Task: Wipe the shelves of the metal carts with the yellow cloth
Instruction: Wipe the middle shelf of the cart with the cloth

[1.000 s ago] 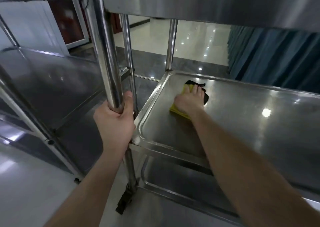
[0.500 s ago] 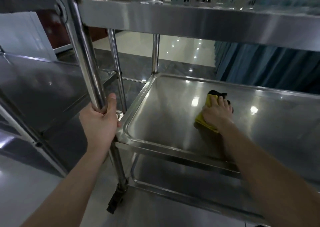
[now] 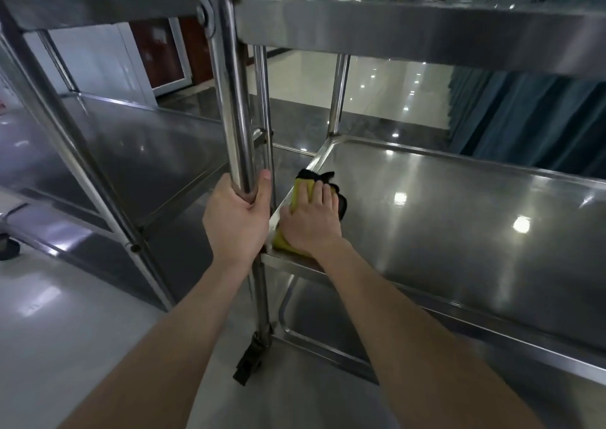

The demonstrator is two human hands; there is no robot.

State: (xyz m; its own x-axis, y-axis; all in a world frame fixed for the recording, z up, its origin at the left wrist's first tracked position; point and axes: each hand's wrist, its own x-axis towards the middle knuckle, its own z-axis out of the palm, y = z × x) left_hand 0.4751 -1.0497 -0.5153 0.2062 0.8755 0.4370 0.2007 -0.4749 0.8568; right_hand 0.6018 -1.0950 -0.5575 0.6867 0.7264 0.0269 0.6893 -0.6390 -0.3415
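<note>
- Step in hand: wiping middle shelf, near-left corner.
- Right hand, fingers spread flat, presses yellow cloth beside shelf rim.
- Left hand wraps cart post.
- Next, probably: sweep rightward, keeping even pressure.

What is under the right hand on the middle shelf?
A yellow cloth with black trim, pressed flat on the shelf near its left rim. The right hand covers most of it, so the metal beneath cannot be seen.
</note>
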